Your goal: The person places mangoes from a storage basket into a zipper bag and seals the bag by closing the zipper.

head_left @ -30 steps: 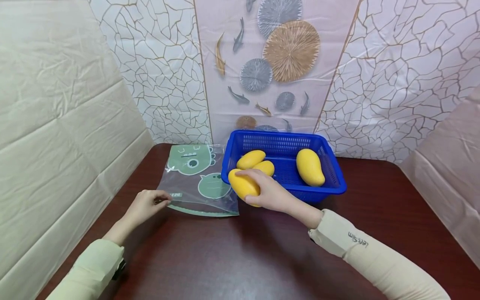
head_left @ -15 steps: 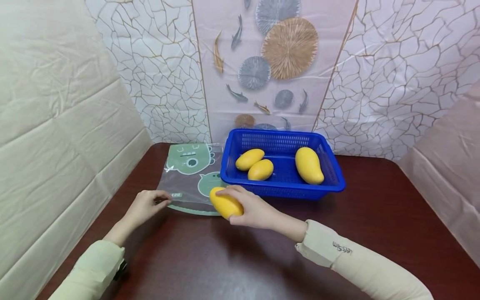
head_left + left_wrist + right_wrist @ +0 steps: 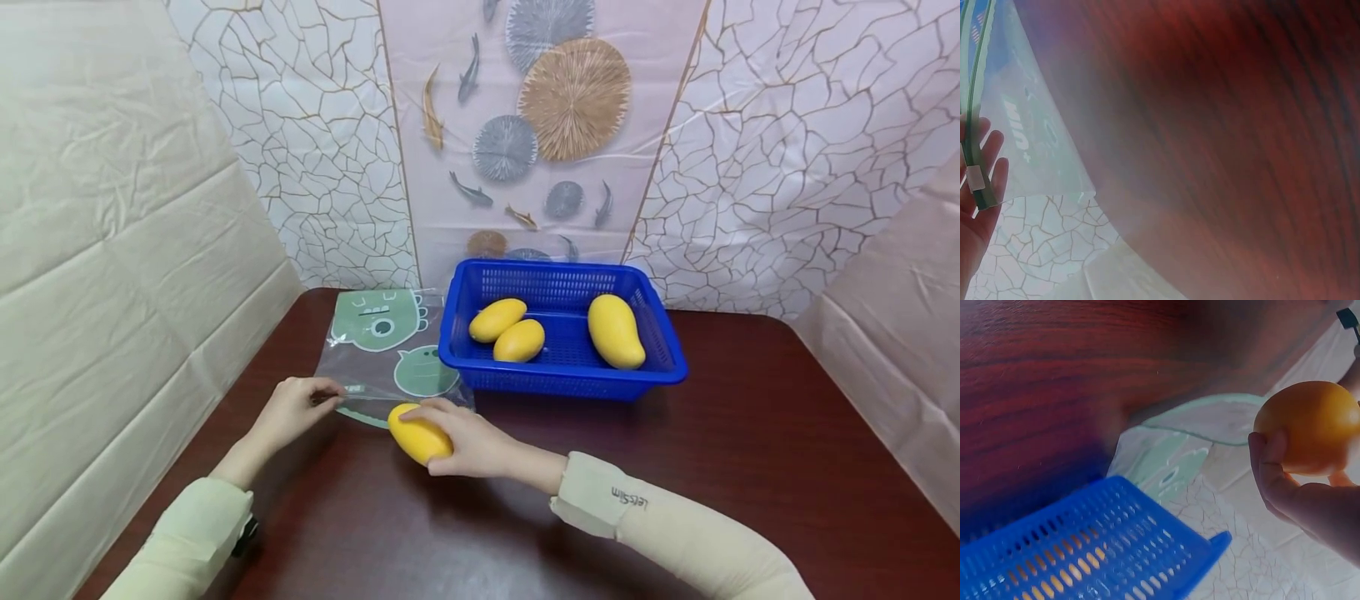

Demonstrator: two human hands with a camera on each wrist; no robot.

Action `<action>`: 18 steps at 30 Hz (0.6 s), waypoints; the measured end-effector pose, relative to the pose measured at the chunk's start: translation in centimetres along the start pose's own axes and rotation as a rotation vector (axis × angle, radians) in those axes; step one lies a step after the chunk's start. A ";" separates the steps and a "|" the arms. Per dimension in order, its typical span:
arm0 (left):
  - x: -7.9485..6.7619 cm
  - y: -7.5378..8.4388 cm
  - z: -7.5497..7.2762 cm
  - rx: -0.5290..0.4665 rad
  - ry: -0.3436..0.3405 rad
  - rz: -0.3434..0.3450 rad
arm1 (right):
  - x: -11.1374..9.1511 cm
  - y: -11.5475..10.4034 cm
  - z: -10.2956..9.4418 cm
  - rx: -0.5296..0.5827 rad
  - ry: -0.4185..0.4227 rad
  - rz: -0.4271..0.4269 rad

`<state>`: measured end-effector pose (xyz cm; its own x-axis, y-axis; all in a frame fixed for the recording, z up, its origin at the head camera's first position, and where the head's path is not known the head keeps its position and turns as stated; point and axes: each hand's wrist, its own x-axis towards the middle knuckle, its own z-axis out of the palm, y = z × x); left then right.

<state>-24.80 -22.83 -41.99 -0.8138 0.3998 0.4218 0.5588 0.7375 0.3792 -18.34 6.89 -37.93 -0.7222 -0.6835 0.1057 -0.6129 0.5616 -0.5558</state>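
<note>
My right hand (image 3: 472, 442) grips a yellow mango (image 3: 416, 433), fingers along its far side and thumb on its near side. It holds the fruit over the open edge of a clear zip bag (image 3: 427, 372) printed with green cartoon shapes. At that bag's near left corner, my left hand (image 3: 295, 411) pinches the green zip edge between thumb and fingers. The left wrist view shows the zip strip (image 3: 974, 144) lying across those fingers. From the right wrist, the held mango (image 3: 1307, 428) appears beside the bag's parted green-edged mouth (image 3: 1229, 415).
A blue perforated basket (image 3: 555, 383) stands to the right of the bag and overlaps its edge. Inside lie two mangoes on the left (image 3: 498, 319) and a larger mango (image 3: 615, 332) on the right. Cloth walls (image 3: 127, 275) bound the dark wooden table (image 3: 720, 467).
My right hand has carried the mango from the basket's front left corner leftward and nearer, to the bag's mouth. The left hand has stayed at the bag's corner.
</note>
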 end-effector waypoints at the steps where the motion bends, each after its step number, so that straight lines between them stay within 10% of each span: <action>1: 0.0 0.0 0.1 -0.002 0.000 -0.005 | 0.2 0.1 0.2 -0.010 -0.002 -0.005; 18: 0.2 0.0 0.2 -0.007 0.025 -0.006 | 2.5 1.0 2.2 -0.090 -0.022 0.025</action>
<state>-24.97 -22.62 -42.07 -0.8131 0.3812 0.4399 0.5549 0.7359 0.3880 -20.05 4.70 -39.99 -0.7310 -0.6782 0.0745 -0.6221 0.6176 -0.4812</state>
